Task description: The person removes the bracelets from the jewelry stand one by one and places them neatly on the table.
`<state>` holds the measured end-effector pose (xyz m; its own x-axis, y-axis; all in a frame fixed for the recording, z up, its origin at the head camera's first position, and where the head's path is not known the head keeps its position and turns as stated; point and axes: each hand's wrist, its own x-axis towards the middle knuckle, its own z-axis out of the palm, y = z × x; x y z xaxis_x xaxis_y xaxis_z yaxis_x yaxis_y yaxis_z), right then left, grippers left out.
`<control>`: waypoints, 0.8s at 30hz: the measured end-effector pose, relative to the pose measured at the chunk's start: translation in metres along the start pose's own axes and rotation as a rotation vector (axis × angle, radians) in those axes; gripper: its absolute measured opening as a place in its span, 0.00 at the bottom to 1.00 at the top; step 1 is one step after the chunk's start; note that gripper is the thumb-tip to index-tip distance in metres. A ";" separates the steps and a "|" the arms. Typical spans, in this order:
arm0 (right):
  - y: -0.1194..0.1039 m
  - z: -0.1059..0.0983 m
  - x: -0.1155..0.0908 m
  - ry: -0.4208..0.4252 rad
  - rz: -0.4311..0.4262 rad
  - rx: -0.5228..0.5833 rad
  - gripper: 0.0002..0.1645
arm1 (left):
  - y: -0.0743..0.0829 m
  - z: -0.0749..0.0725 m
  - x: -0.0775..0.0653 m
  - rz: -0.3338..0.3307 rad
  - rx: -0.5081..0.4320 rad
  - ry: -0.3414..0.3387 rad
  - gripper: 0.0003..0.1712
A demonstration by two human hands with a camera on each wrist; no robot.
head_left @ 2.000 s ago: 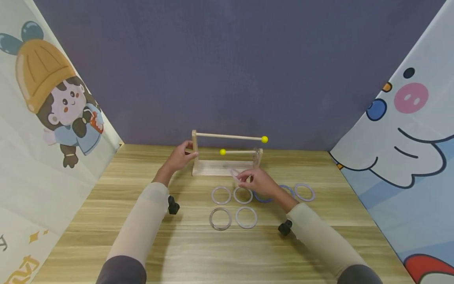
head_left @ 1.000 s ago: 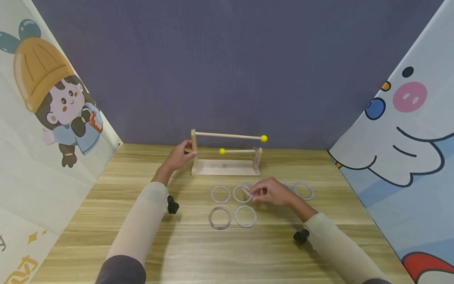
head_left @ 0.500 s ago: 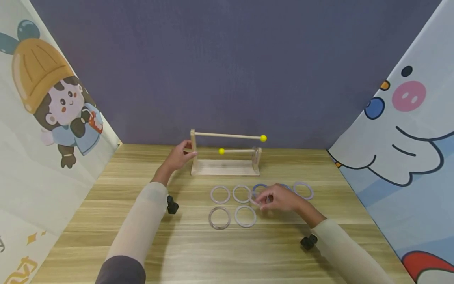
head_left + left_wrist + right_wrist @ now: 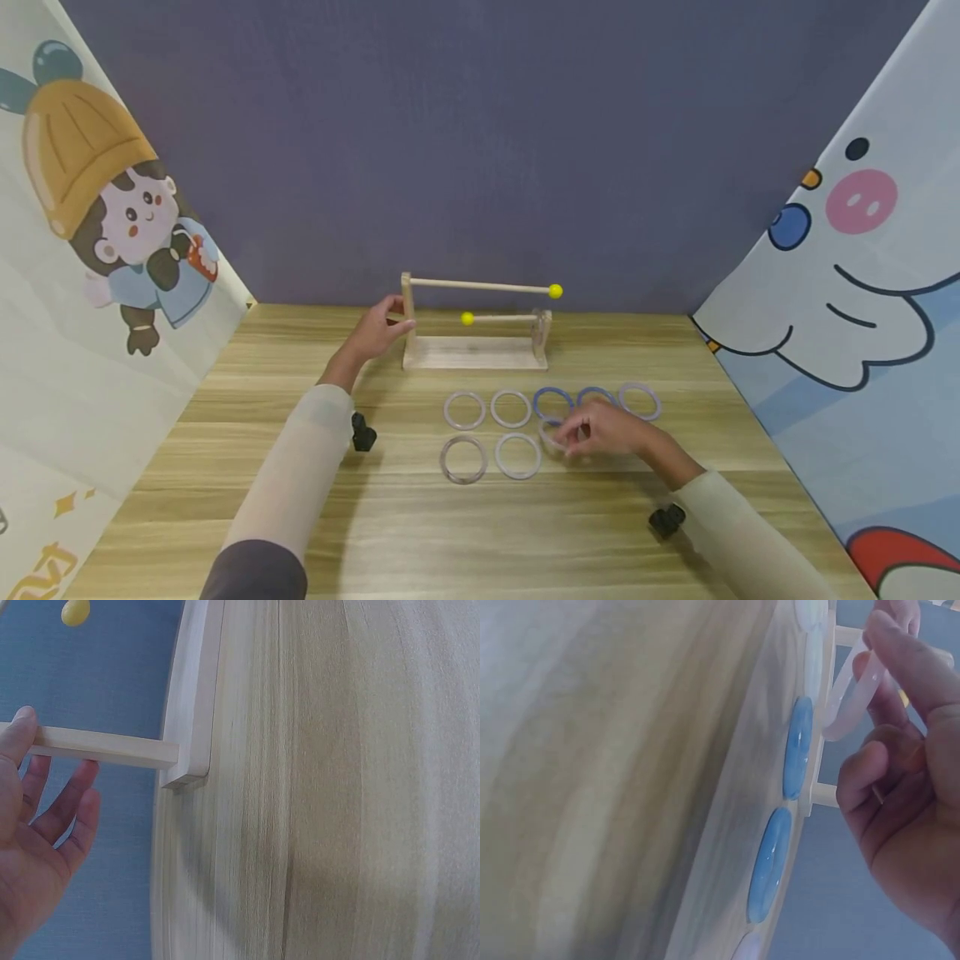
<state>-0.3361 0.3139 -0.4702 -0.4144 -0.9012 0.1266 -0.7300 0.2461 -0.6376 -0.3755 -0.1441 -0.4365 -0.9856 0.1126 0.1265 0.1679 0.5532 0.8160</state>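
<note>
At the back of the table stands a wooden rack (image 4: 474, 353) with two pegs tipped by yellow balls. My left hand (image 4: 372, 331) grips its tall left post (image 4: 105, 747) between thumb and fingers. With thumb and fingertips my right hand (image 4: 606, 429) pinches a pale translucent ring (image 4: 855, 697), held tilted over the table just in front of the blue rings (image 4: 552, 388). A clear ring (image 4: 536, 327) hangs by the short right post, around the lower peg. The upper peg (image 4: 480, 286) carries no ring.
Several rings lie flat in front of the rack: pale rings (image 4: 465, 393) at left, a brownish ring (image 4: 462, 482) and a white ring (image 4: 517, 478) nearer, a lilac ring (image 4: 639, 384) at right. A dark wall (image 4: 480, 150) stands behind.
My right hand has carried the pale ring from before the rack's base toward the right and nearer to me, uncovering the blue rings. My left hand stays on the post.
</note>
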 end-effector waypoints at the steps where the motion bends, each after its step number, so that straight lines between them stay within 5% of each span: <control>1: 0.000 0.000 -0.001 -0.013 0.022 0.011 0.10 | 0.000 0.000 0.000 0.000 0.001 0.003 0.29; 24: 0.001 0.012 -0.013 -0.166 0.264 0.059 0.12 | -0.002 0.001 0.001 0.029 0.013 0.023 0.28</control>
<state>-0.3251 0.3211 -0.4821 -0.4875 -0.8561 -0.1717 -0.5744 0.4625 -0.6754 -0.3769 -0.1445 -0.4384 -0.9804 0.1098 0.1637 0.1970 0.5607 0.8042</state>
